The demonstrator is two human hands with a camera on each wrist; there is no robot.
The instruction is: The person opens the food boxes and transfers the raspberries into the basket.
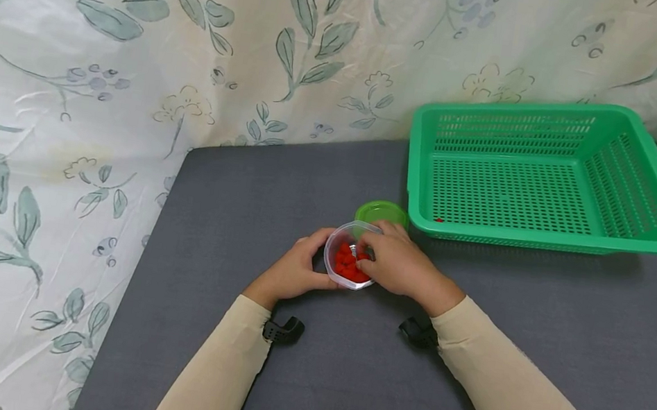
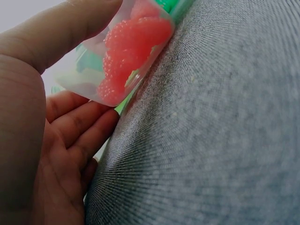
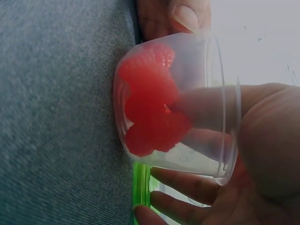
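A clear plastic cup point(image 1: 334, 242) stands on the dark table, with several red raspberries point(image 1: 348, 264) in its bottom. My left hand point(image 1: 292, 271) grips the cup from the left, thumb on the near side and fingers behind. The thumb and a finger of my right hand point(image 1: 399, 260) reach inside the cup and pinch a raspberry point(image 3: 159, 133); its other fingers stay outside, beside the wall. Just behind the cup lies a round green lid point(image 1: 381, 210), partly covered by the right hand.
A large green plastic basket point(image 1: 544, 241) stands at the back right, near the lid. One small red thing point(image 1: 439, 220) shows at its front left corner. A leaf-patterned cloth point(image 1: 154, 54) hangs behind and to the left of the table point(image 1: 227, 205).
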